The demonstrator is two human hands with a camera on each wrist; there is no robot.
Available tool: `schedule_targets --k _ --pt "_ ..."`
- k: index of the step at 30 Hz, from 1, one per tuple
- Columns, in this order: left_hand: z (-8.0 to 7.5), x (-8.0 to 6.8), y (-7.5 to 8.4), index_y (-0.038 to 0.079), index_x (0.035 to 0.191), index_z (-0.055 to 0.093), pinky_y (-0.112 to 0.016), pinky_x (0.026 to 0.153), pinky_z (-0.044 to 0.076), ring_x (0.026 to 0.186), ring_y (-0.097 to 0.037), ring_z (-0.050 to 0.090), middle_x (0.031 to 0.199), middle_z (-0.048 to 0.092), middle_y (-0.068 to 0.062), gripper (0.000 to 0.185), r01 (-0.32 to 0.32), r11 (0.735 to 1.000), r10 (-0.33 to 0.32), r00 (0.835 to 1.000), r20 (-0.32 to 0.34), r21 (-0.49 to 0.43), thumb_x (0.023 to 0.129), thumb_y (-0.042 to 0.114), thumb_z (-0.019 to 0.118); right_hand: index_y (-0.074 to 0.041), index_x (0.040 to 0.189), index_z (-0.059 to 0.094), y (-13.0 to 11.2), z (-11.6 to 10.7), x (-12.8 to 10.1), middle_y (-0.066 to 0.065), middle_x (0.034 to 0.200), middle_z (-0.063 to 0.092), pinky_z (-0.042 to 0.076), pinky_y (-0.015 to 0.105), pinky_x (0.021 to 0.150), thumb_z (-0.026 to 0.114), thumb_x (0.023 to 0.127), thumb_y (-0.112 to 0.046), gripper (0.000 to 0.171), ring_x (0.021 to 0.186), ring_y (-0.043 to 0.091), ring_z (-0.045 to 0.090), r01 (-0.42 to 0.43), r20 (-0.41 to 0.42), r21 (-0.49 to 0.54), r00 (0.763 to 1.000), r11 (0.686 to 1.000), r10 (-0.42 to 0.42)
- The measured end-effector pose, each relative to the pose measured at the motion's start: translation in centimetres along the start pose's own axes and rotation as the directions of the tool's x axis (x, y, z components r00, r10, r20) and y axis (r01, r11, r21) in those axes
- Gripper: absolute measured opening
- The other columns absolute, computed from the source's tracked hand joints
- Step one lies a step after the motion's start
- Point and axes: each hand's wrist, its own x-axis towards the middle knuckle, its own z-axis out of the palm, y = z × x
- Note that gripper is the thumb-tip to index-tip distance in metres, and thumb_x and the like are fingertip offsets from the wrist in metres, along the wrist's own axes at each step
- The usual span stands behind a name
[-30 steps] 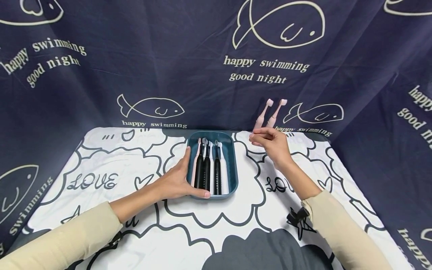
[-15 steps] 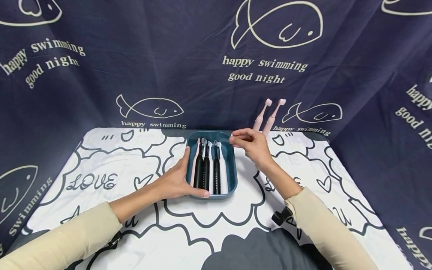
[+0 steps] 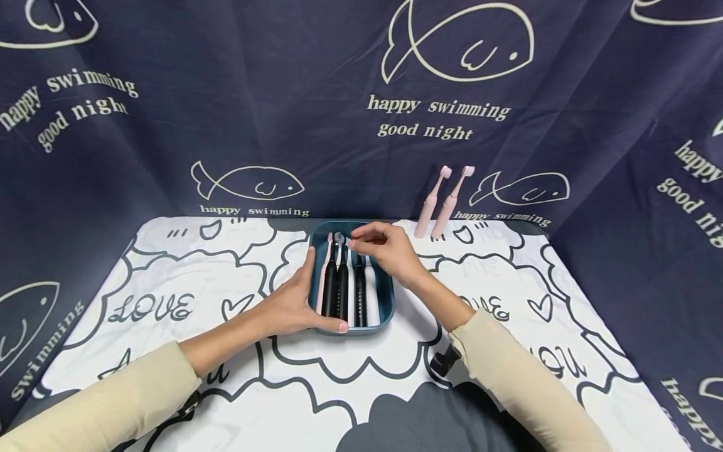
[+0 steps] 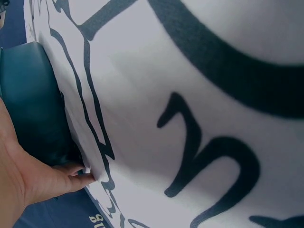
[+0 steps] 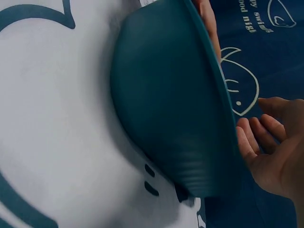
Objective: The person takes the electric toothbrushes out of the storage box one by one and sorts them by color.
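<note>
A blue plastic tray (image 3: pixel 390 301) sits mid-table, holding several electric toothbrushes side by side: black ones such as this black toothbrush (image 3: pixel 331 292), a pink toothbrush (image 3: pixel 322 294) at the left and a white toothbrush (image 3: pixel 371 298) at the right. My left hand (image 3: pixel 288 302) holds the tray's near left corner, thumb at the near rim and fingers along the left side. Over the tray's far right part is my right hand (image 3: pixel 390 251), its fingertips near the brush heads. In the right wrist view, thumb and fingers are apart with nothing visible between them. It hides some brush heads.
Two pink toothbrushes, a left one (image 3: pixel 427 210) and a right one (image 3: pixel 448 212), stand upright at the table's back, right of the tray. A navy curtain (image 3: pixel 339 94) with fish prints hangs behind. A patterned white cloth (image 3: pixel 214 276) covers the table.
My right hand has moved left from in front of the standing pink toothbrushes to over the tray, uncovering their handles. My left hand and the tray have stayed in place.
</note>
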Motion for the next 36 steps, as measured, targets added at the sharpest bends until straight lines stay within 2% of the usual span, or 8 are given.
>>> schedule_targets --k 4,7,16,23,27,32,36 --pt "0.0 0.0 -0.1 0.017 0.180 -0.020 -0.061 0.136 0.036 0.172 -0.038 0.030 0.191 0.005 -0.019 0.172 -0.010 1.000 0.010 1.000 0.002 -0.007 0.070 0.071 0.101 -0.004 0.125 0.083 0.2 1.0 0.6 0.012 0.118 0.085 0.064 0.039 0.096 0.086 0.102 -0.019 0.028 0.103 0.022 0.080 0.035 0.034 -0.090 0.999 0.995 -0.032" --pt "0.1 0.0 -0.1 0.017 0.180 -0.020 -0.061 0.136 0.035 0.172 -0.038 0.029 0.191 0.004 -0.018 0.172 -0.013 1.000 0.013 1.000 0.003 -0.009 0.071 0.070 0.101 -0.004 0.124 0.084 0.4 1.7 1.0 0.012 0.115 0.086 0.065 0.036 0.093 0.086 0.102 -0.019 0.028 0.103 0.024 0.081 0.061 0.055 -0.137 0.997 0.989 -0.054" --pt "0.0 0.1 -0.1 0.022 0.181 -0.020 -0.062 0.136 0.034 0.174 -0.039 0.025 0.191 -0.001 -0.017 0.171 -0.026 1.000 0.026 1.000 0.002 0.000 0.070 0.073 0.101 -0.006 0.122 0.087 0.6 2.7 1.9 0.009 0.110 0.087 0.064 0.031 0.085 0.085 0.102 -0.020 0.025 0.095 0.018 0.081 0.084 0.118 -0.232 0.991 0.969 -0.057" --pt "0.0 0.0 -0.2 0.019 0.180 -0.019 -0.062 0.133 0.039 0.169 -0.039 0.036 0.189 0.013 -0.022 0.173 0.011 1.000 -0.011 1.000 -0.003 0.017 0.069 0.075 0.100 -0.011 0.121 0.088 1.1 3.5 2.7 0.005 0.107 0.087 0.063 0.029 0.082 0.086 0.102 -0.026 0.024 0.091 0.014 0.079 0.091 0.133 -0.286 0.990 0.954 -0.055" --pt "0.0 0.0 -0.2 0.020 0.180 -0.020 -0.061 0.133 0.039 0.169 -0.039 0.036 0.189 0.015 -0.023 0.172 0.022 1.000 -0.022 1.000 0.001 0.022 0.070 0.076 0.099 -0.014 0.118 0.089 1.9 4.1 3.5 -0.001 0.100 0.085 0.060 0.028 0.076 0.085 0.103 -0.030 0.022 0.084 0.012 0.074 0.098 0.143 -0.349 0.988 0.932 -0.050" --pt "0.1 0.0 -0.1 0.022 0.179 -0.022 -0.060 0.133 0.040 0.169 -0.039 0.036 0.189 0.013 -0.022 0.171 0.022 1.000 -0.022 1.000 0.012 0.021 0.071 0.074 0.099 -0.016 0.104 0.087 2.6 4.5 3.9 -0.003 0.084 0.077 0.053 0.029 0.067 0.083 0.104 -0.033 0.017 0.073 0.013 0.064 0.116 0.154 -0.422 0.987 0.899 -0.055" --pt "0.0 0.0 -0.1 0.023 0.180 -0.022 -0.059 0.133 0.040 0.168 -0.037 0.037 0.190 0.013 -0.019 0.171 0.022 1.000 -0.022 1.000 0.014 0.012 0.071 0.075 0.099 -0.017 0.093 0.081 2.9 4.9 4.3 -0.002 0.080 0.073 0.053 0.030 0.065 0.083 0.104 -0.036 0.022 0.068 0.013 0.062 0.146 0.167 -0.493 0.983 0.858 -0.072"
